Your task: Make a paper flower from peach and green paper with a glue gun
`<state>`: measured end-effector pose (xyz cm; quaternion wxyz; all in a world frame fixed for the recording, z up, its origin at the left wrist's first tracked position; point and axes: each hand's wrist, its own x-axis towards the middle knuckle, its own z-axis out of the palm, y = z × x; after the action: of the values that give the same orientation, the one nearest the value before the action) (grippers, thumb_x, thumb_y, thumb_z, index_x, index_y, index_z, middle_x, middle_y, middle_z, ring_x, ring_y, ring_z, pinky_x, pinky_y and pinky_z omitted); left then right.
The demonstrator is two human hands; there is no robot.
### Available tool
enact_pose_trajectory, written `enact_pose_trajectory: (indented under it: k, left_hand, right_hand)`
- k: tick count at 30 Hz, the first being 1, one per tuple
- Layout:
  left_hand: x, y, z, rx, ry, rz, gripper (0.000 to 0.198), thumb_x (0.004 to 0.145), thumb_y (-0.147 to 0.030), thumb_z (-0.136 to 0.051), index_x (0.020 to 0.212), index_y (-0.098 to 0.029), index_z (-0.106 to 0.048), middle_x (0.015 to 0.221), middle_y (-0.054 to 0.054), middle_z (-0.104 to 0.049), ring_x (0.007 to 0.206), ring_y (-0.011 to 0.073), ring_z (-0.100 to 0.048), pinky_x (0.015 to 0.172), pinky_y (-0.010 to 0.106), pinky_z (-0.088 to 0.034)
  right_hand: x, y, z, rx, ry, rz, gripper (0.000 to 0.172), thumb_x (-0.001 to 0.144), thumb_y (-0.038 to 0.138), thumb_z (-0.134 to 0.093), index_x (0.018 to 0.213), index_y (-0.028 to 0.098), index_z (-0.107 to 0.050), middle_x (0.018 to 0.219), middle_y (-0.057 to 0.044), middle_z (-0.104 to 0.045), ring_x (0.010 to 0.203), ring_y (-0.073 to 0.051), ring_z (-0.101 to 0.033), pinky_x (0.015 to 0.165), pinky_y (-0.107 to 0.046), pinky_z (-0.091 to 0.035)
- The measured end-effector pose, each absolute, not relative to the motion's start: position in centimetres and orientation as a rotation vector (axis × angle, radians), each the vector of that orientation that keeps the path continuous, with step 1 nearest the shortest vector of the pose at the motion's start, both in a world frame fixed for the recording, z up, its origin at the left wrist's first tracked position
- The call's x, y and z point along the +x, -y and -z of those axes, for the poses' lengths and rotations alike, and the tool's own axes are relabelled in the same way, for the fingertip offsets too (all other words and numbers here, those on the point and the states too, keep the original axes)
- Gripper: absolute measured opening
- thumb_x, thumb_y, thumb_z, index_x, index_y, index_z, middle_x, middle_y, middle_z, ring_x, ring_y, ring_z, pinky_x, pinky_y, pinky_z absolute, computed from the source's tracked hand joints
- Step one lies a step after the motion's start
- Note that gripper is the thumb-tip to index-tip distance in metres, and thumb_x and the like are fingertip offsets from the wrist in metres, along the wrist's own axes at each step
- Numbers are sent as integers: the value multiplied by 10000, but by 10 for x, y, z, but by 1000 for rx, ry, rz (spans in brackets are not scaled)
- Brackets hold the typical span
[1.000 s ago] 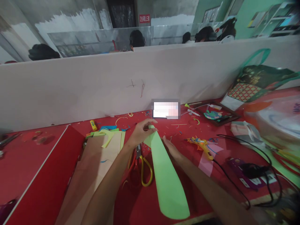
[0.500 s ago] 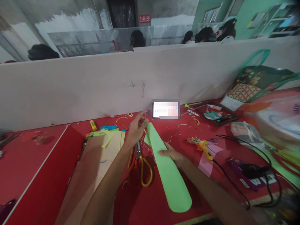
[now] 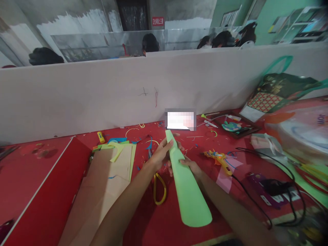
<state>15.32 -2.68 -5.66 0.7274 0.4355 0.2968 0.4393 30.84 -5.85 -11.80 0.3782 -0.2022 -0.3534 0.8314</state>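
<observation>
Right, fingers of the left hand (image 3: 161, 153) are closed around the narrow upper end of a light green, tapered paper strip (image 3: 191, 198), thumb on the front face, other fingers wrapping behind. Right hand (image 3: 192, 166) grips the same strip lower down, at its right edge: thumb flat on the front, fingers mostly hidden behind. No visible gap at either grip. Strip is held at a slant above the red surface (image 3: 153, 225), wide rounded end toward the wearer.

Just left of the strip: metal scissors with a yellow loop handle (image 3: 165, 189), partly covered by the left forearm. Further left, flat brown card sheets (image 3: 102, 181) with a curved pale-yellow paper scrap (image 3: 117, 150) on top.

Right side: yellow glue gun (image 3: 227, 168) with a black cord, partly over a pink paper sheet (image 3: 225, 182). Purple box (image 3: 253, 179) sits beyond that.

Beyond the hands: lit rectangular screen (image 3: 179, 120), content pixelated, near a plain white partition (image 3: 102, 92).
</observation>
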Motion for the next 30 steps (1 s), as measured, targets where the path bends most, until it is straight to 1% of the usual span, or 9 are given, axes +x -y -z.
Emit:
enact_pose_trajectory:
  k: [2,6,10,15,18,20,22,25,30]
  left_hand:
    - [152,25,52,967,-724,-1017,561,817,-589,-782,1202,-212,-624,884,43,-724,486,88,-567,332,182,-268]
    - [147,18,44,843,-764,-1198,503,732,-502,-871,1032,-208,-594,741,-30,-625,557,111,-619,460,201,-445]
    - [144,16,37,767,-794,-1261,494,698,-421,-900,1008,-219,-573,709,-59,-578,618,123,-657,533,219,-485]
    - [148,19,35,846,-903,-1299,500,676,-409,-904,991,-222,-564,662,-75,-555,556,118,-630,487,220,-448]
    - [144,14,37,835,-930,-1333,509,667,-377,-913,1003,-220,-564,688,-65,-589,553,114,-627,497,223,-458]
    - [134,7,38,760,-897,-1422,494,666,-343,-919,984,-219,-562,718,-61,-600,579,100,-630,539,221,-481]
    - [118,-3,38,666,-839,-1530,470,666,-319,-925,943,-216,-559,738,-63,-598,599,85,-622,588,223,-511]
    - [90,-17,36,511,-713,-1692,418,705,-342,-908,846,-213,-537,689,-77,-539,585,59,-575,635,207,-526]
    - [68,-26,33,516,-597,-1850,377,752,-351,-879,780,-221,-527,645,-77,-459,548,48,-496,649,188,-514]
  right_hand:
    - [308,58,118,-561,922,-2083,638,711,601,-851,1165,216,-622,922,-67,-756,708,-197,-712,675,-315,-586]
    - [308,57,114,-548,1098,-2024,910,622,577,-942,1385,276,-549,1237,-77,-711,936,-198,-699,793,-295,-576]
    - [304,58,120,-652,1151,-1946,814,698,458,-928,1397,271,-558,1367,-79,-648,1048,-203,-665,849,-295,-565]
    - [296,62,127,-719,1105,-1911,741,735,424,-902,1386,285,-576,1280,-60,-706,1009,-211,-688,844,-312,-565]
    - [297,63,119,-687,1054,-1950,702,784,575,-831,1376,280,-595,1271,-76,-721,1001,-223,-707,866,-337,-562]
    - [301,61,109,-627,1000,-1986,700,850,730,-673,1377,274,-608,1301,-100,-714,1081,-254,-706,926,-380,-554]
    - [307,58,101,-612,967,-2002,695,908,777,-535,1379,273,-622,1329,-109,-708,1175,-272,-687,1011,-420,-524]
    - [314,52,101,-677,966,-1967,572,954,647,-568,1386,278,-638,1370,-95,-698,1252,-262,-661,1090,-421,-481]
    - [309,53,125,-658,873,-2026,482,830,464,-785,1273,287,-715,1417,-59,-680,1242,-260,-671,1019,-381,-540]
